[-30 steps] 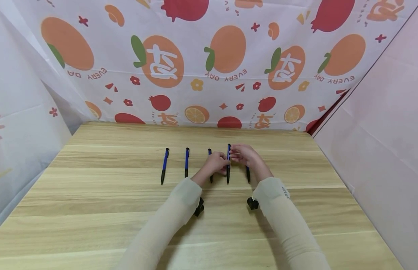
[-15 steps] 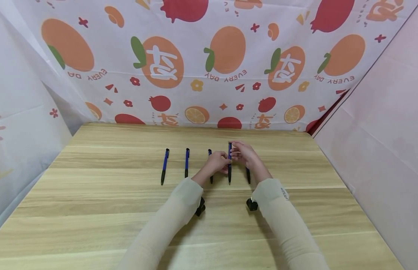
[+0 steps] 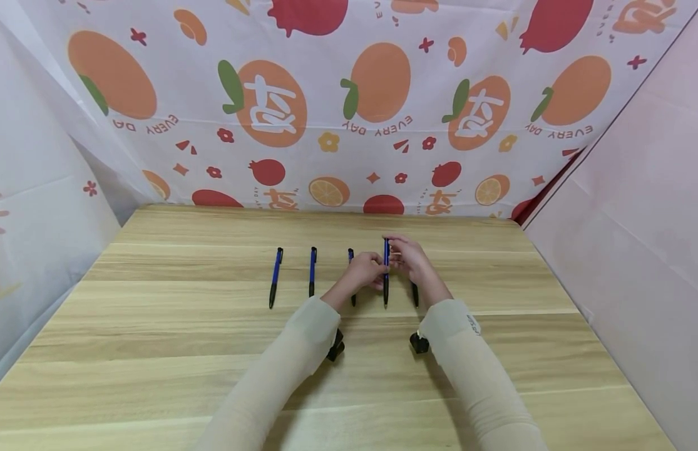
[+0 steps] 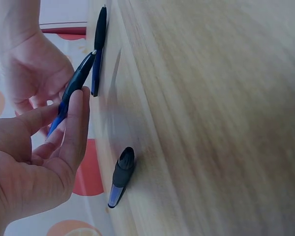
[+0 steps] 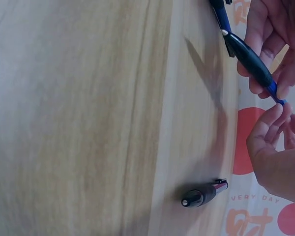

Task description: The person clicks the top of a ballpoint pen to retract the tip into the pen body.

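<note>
My left hand (image 3: 364,270) pinches a blue pen with a black grip (image 3: 385,289) between thumb and fingers, above the table. In the left wrist view the held pen (image 4: 80,76) slants, its tip toward the camera. My right hand (image 3: 412,258) is at its far end. In the right wrist view the right fingertips (image 5: 271,118) meet the blue end of the pen (image 5: 253,61), the thumb standing apart from it. One similar pen (image 3: 351,254) lies partly hidden under the left hand. Another pen (image 3: 414,294) lies partly covered by the right hand.
Two more blue and black pens lie to the left, one outermost pen (image 3: 275,277) and one inner pen (image 3: 312,270), roughly parallel. The wooden table (image 3: 213,357) meets a fruit-print cloth (image 3: 326,94) at its back edge. White cloth hangs at both sides.
The held pen has shifted slightly to the right along with the left hand. The right fingers have moved up from beside the pen to its far end. The other pens stay put.
</note>
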`<state>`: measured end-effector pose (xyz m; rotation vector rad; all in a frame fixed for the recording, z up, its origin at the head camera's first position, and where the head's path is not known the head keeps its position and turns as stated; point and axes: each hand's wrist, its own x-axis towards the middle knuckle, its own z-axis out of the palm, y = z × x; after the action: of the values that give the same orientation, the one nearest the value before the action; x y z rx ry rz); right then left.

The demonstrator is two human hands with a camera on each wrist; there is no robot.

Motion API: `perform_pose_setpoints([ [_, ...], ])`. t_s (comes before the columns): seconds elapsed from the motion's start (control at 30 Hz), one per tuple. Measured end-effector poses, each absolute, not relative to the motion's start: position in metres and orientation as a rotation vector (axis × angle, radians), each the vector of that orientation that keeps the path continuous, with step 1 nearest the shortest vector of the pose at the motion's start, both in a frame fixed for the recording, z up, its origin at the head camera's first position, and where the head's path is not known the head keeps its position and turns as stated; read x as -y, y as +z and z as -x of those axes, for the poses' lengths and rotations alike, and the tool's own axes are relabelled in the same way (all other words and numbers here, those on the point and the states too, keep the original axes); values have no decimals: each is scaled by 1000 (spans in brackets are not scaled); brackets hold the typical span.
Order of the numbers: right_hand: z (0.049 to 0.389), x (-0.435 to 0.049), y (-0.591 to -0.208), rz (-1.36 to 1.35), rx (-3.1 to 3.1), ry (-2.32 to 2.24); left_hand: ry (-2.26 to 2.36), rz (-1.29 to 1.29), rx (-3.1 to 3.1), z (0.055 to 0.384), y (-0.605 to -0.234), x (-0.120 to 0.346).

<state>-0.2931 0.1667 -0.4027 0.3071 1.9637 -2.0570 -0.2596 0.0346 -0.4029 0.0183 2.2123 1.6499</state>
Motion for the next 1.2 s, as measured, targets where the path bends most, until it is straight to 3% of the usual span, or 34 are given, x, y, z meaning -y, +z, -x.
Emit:
perform_pose_setpoints([
  [1.2,294,-167,-402,-282,-1900,-2081,1629,15,-2231,262,-404,-35],
])
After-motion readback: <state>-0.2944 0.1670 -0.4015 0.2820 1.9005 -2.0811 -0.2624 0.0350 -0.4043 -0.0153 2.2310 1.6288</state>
